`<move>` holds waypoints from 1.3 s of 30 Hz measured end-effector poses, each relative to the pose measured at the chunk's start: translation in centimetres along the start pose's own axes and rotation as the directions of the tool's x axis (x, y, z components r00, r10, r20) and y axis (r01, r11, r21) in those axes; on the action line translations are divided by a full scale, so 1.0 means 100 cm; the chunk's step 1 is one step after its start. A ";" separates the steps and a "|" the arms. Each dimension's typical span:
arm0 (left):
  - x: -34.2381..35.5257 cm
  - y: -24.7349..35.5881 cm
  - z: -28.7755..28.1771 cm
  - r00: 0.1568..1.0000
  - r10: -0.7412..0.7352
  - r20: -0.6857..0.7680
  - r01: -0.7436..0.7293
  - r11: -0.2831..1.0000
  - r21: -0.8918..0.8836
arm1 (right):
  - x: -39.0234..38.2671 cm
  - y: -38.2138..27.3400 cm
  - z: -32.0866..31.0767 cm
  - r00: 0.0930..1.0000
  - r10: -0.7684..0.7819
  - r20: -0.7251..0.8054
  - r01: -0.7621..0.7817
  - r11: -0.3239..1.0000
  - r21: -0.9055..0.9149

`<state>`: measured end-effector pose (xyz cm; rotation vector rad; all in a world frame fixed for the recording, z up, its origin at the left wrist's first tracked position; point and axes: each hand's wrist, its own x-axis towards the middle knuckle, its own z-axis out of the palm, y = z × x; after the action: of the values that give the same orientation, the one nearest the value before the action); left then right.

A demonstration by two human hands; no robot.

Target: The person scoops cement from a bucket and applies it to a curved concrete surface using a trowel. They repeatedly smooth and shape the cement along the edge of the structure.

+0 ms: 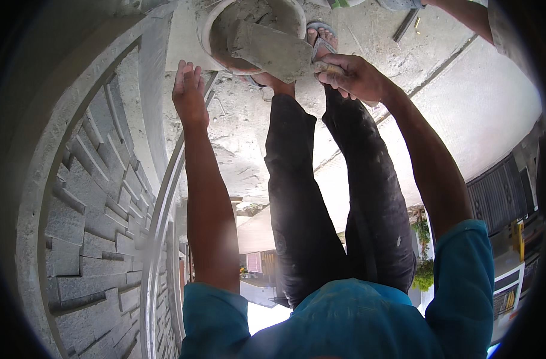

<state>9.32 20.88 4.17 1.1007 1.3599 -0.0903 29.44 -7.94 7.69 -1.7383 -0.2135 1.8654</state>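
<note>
My right hand (358,79) is closed round the handle of a trowel (278,50). Its broad blade, coated in grey mortar, points left and lies over a round tub (206,33). Wet grey mortar (240,17) fills part of the tub, and the blade covers some of it. To the left of the tub, my left hand (190,96) is raised with fingers stretched out and nothing visible in it. A long metal strip (176,160) passes just beside that hand and behind the wrist; I cannot tell whether they touch.
At the left rises a wall of stacked grey stone pieces (84,239) with a smooth border. Another person's arm (464,15) reaches in at the top right, near a dark bar (406,25) on the dusty floor (243,128). My sandalled foot (324,37) stands beside the tub.
</note>
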 end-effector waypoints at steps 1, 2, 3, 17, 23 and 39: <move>-0.032 0.006 -0.007 1.000 -0.001 0.013 0.001 0.999 -0.034 | -0.029 -0.009 0.001 0.998 0.058 -0.002 -0.058 0.998 0.032; -0.067 0.011 -0.010 0.999 -0.004 0.033 0.006 0.997 -0.072 | -0.063 -0.020 0.005 0.999 0.045 -0.031 -0.043 0.998 0.055; -0.106 0.017 -0.012 0.999 -0.029 0.037 0.032 0.996 -0.085 | -0.102 -0.052 0.007 0.999 0.043 -0.016 -0.041 0.996 0.074; -0.504 0.390 -0.138 -0.206 0.975 0.081 -0.491 -0.174 0.854 | -0.427 -0.386 0.075 0.846 -0.530 -0.057 0.529 0.848 -0.030; -0.539 0.487 -0.160 -0.174 0.964 0.201 0.222 -0.160 0.962 | -0.460 -0.453 0.075 0.809 -0.581 0.087 0.587 0.806 -0.073; -0.551 0.488 -0.137 -0.094 0.993 0.070 0.383 -0.028 0.923 | -0.500 -0.524 0.099 0.585 -0.761 0.281 0.780 0.431 -0.454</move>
<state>14.19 26.97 78.57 3.5085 1.5627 0.9035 34.96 12.50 77.68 -1.4871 -1.4368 1.1452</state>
